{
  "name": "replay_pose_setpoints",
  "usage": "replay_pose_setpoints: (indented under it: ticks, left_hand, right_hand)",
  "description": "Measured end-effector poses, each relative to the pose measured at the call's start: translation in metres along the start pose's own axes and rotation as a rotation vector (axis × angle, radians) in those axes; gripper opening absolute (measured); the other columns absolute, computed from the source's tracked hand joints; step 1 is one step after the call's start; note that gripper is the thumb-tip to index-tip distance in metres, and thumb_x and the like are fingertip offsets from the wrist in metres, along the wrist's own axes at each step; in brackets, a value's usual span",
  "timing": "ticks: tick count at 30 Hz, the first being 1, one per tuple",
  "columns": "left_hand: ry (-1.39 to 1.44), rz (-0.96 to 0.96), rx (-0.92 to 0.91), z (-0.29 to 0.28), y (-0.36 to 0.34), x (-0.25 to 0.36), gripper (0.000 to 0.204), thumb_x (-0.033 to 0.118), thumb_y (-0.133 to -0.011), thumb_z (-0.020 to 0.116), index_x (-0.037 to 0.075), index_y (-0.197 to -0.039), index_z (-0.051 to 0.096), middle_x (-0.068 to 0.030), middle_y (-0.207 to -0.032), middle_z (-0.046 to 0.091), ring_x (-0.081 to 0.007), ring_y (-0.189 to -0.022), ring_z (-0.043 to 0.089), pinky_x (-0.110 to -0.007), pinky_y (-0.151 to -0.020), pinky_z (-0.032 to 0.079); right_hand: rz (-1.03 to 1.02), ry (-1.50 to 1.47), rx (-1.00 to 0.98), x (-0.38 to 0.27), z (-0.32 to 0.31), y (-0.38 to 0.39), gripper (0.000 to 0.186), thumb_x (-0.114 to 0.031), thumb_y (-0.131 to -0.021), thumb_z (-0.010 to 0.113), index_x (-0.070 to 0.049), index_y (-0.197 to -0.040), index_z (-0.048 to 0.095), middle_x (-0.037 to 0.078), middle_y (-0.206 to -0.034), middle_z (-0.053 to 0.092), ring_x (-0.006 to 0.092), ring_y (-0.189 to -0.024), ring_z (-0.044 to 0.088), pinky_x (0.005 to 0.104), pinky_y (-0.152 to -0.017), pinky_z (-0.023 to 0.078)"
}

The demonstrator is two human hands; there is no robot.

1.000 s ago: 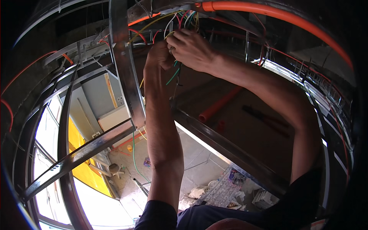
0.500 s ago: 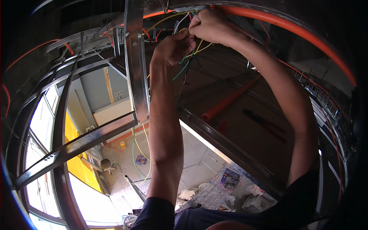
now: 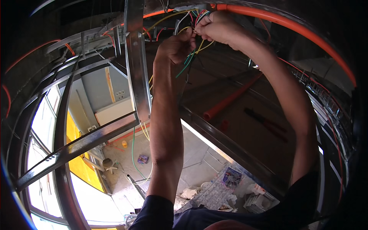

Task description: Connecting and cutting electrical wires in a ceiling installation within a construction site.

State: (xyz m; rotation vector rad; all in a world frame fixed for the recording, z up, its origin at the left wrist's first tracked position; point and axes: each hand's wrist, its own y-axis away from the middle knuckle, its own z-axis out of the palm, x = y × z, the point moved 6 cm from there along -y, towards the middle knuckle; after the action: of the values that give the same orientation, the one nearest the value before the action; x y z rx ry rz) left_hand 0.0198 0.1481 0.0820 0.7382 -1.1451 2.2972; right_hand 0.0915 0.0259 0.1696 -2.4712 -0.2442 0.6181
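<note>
Both my arms reach up to a bundle of thin electrical wires at the top centre. My left hand (image 3: 177, 46) is closed, its thumb and fingers pinching a wire. Against it, my right hand (image 3: 220, 30) pinches at the same spot; a small pale wire end shows between the fingertips. Which wire each hand grips is partly hidden. Loose ends of a green wire (image 3: 183, 69) and a yellow wire (image 3: 207, 46) hang below the hands. White and red wires run behind the fingers, close to the end of an orange conduit (image 3: 291, 27).
An upright metal stud (image 3: 137, 76) stands left of my left arm, joined to a crossbar (image 3: 84, 143). On the dark panel to the right lie a loose orange pipe (image 3: 232, 99) and red-handled pliers (image 3: 268, 124). Far below, the floor (image 3: 191, 149) holds boxes and debris.
My right hand has shifted slightly right and down, uncovering coloured wires above it. Its fingertips have opened a small gap from the left ones, showing the pale wire end.
</note>
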Motion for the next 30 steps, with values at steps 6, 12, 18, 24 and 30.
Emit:
replay_pose_setpoints:
  ticks: [6, 12, 18, 24, 30]
  left_hand:
    - [0.101, 0.081, 0.022, 0.004, 0.004, -0.005, 0.018, 0.008, -0.090, 0.060, -0.002, -0.104, 0.059, -0.0074, -0.098, 0.061, -0.0155, -0.088, 0.059, -0.025, -0.078, 0.052]
    - [0.211, 0.090, -0.015, 0.015, 0.008, -0.008, 0.017, 0.007, -0.090, 0.060, -0.002, -0.104, 0.059, -0.0085, -0.099, 0.060, -0.0158, -0.091, 0.059, -0.026, -0.084, 0.052]
    - [0.195, 0.069, 0.002, 0.022, 0.014, -0.009, 0.015, 0.007, -0.090, 0.060, -0.002, -0.102, 0.059, -0.0083, -0.096, 0.061, -0.0161, -0.090, 0.060, -0.027, -0.086, 0.052]
    - [0.128, 0.038, -0.087, 0.023, 0.008, -0.011, 0.016, 0.009, -0.090, 0.060, -0.002, -0.102, 0.060, -0.0089, -0.098, 0.063, -0.0160, -0.087, 0.061, -0.028, -0.083, 0.052]
    - [0.118, 0.052, -0.111, 0.021, 0.003, -0.012, 0.015, 0.008, -0.090, 0.059, -0.001, -0.102, 0.060, -0.0083, -0.097, 0.064, -0.0156, -0.084, 0.061, -0.028, -0.080, 0.052]
  right_hand:
    - [0.065, 0.112, -0.056, -0.014, -0.005, 0.012, 0.014, -0.014, -0.085, 0.063, -0.002, -0.091, 0.065, 0.001, -0.074, 0.062, 0.0081, -0.068, 0.057, 0.0236, -0.061, 0.047]
    - [0.168, 0.355, 0.075, -0.031, -0.014, 0.012, 0.009, -0.009, -0.065, 0.068, -0.005, -0.059, 0.062, 0.005, -0.055, 0.055, 0.0151, -0.050, 0.052, 0.0344, -0.042, 0.039]
    - [0.344, 0.269, 0.095, -0.018, -0.027, 0.013, 0.011, -0.011, -0.064, 0.066, -0.004, -0.057, 0.062, 0.007, -0.054, 0.058, 0.0206, -0.050, 0.055, 0.0371, -0.045, 0.041]
    - [-0.110, 0.078, -0.005, 0.004, -0.016, 0.010, 0.012, -0.011, -0.086, 0.062, -0.001, -0.092, 0.065, 0.002, -0.073, 0.063, 0.0099, -0.068, 0.059, 0.0253, -0.064, 0.048]
    - [-0.963, 0.405, 0.197, -0.025, -0.009, 0.037, 0.006, 0.000, -0.082, 0.056, 0.003, -0.083, 0.061, 0.013, -0.074, 0.064, 0.0250, -0.077, 0.065, 0.0370, -0.069, 0.049]
